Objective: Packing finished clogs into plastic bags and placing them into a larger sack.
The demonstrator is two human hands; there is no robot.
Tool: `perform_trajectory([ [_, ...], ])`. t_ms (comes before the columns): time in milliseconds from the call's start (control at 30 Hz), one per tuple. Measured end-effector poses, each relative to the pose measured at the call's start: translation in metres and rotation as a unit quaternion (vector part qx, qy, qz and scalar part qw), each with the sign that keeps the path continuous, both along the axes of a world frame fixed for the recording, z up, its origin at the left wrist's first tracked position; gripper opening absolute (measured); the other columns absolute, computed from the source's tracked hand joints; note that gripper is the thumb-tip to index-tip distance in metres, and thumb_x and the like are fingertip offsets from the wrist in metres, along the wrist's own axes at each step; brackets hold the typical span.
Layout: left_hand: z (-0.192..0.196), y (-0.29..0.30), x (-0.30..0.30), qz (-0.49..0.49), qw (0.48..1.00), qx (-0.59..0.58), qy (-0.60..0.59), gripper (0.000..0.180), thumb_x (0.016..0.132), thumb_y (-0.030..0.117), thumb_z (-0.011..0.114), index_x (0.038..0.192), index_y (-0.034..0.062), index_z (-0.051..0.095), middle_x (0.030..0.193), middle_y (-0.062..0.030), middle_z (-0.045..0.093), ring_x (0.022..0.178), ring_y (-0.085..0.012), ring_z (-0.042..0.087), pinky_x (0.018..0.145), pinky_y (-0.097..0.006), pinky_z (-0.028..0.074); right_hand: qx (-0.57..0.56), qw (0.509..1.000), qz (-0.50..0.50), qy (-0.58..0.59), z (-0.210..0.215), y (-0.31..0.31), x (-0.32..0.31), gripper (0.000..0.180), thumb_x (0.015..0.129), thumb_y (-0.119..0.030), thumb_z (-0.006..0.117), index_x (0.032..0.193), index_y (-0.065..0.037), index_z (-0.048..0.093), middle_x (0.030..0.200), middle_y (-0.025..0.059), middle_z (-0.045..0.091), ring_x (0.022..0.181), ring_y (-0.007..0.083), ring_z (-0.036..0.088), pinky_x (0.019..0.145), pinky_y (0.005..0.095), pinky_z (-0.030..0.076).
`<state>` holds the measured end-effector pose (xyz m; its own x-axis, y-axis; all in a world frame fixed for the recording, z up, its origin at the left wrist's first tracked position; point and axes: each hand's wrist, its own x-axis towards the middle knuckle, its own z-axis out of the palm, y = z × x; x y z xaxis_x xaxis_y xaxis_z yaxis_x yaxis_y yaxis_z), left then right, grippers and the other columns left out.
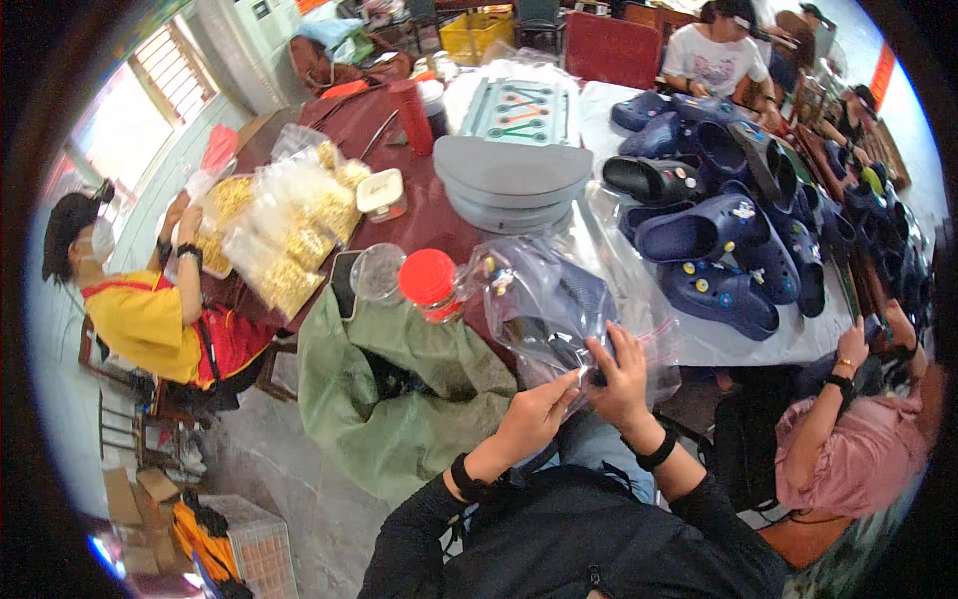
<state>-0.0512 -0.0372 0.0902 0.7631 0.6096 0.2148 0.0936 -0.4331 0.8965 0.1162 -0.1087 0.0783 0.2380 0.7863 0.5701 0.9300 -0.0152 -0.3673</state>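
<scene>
A clear zip bag (514, 334) with dark navy clogs (584, 290) inside lies at the table's near edge, in front of my body. My left hand (537, 419) pinches the bag's near edge between thumb and fingers. Close to its right, my right hand (621, 384) is closed on the same edge, fingers lying over the plastic. The bag's opening is partly hidden under my hands. Left of the bag stands a clear jar with a red lid (427, 277). More navy clogs (723, 235), some with small charms, are piled to the right.
Stacked grey bins (514, 180) stand beyond the bag. Bags of yellowish pieces (299, 225) lie at left, near a person in yellow (145, 324). A green cloth bag (399, 399) hangs at the near edge. A person in pink (848, 449) sits close at right.
</scene>
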Motion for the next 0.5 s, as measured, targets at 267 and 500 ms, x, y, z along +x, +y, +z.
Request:
perform_trajectory([
  [267, -0.053, 0.049, -0.072, 0.355, 0.926, 0.116, -0.053, 0.016, 0.088, 0.012, 0.055, 0.1, 0.0016, 0.056, 0.094, -0.0134, 0.056, 0.088, -0.0278, 0.053, 0.08, -0.035, 0.042, 0.12, 0.961, -0.046, 0.244, -0.001, 0.003, 0.026, 0.033, 0.075, 0.006, 0.052, 0.108, 0.001, 0.056, 0.115, 0.0185, 0.058, 0.112, 0.0307, 0.054, 0.099, 0.0355, 0.037],
  [500, -0.188, 0.086, -0.161, 0.248, 0.899, -0.022, 0.36, 0.05, 0.095, 0.041, 0.037, 0.13, 0.005, 0.039, 0.115, -0.0187, 0.056, 0.111, -0.0338, 0.05, 0.1, -0.053, 0.025, 0.201, 0.852, -0.064, 0.479, 0.004, -0.017, 0.057, 0.025, 0.086, 0.001, 0.054, 0.112, -0.001, 0.055, 0.11, 0.0069, 0.058, 0.098, 0.015, 0.054, 0.091, 0.0275, 0.04],
])
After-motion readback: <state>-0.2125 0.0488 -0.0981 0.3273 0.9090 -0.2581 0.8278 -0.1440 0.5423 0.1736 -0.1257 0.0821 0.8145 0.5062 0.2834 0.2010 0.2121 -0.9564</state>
